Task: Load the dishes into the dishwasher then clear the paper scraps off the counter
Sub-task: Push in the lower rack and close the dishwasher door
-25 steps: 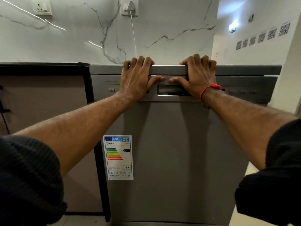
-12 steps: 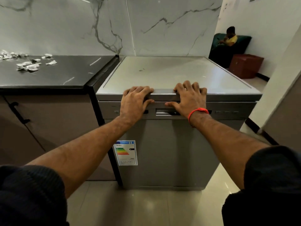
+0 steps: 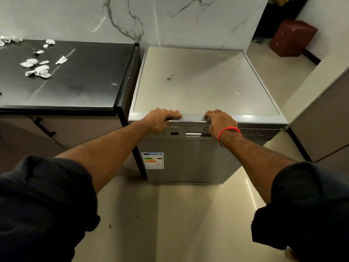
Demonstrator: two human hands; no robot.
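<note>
Nearest the camera, at 6 o'clock, lies a broad stretch of bare beige floor tile (image 3: 170,224), open between the two dark sleeves. Beyond it stands the dishwasher (image 3: 204,80), its door face toward the viewer and its flat top running away toward 12 o'clock to the marble wall (image 3: 198,21). The door's top edge runs left to right, and both hands are on it: the left hand (image 3: 160,119) has its fingers curled over the edge at about 11 o'clock, and the right hand (image 3: 220,121), with a red thread (image 3: 228,130) at the wrist, grips the same edge just beside it at 12 o'clock. An energy label (image 3: 152,160) sits on the door's lower left.

The dishwasher's left side stands close against the black counter (image 3: 85,76), at 10 o'clock. Paper scraps (image 3: 37,68) lie scattered on the counter's far left part. At 3 o'clock a cabinet corner (image 3: 321,118) narrows the floor on the right. At 1 o'clock, well beyond, stands a dark red box (image 3: 291,37).
</note>
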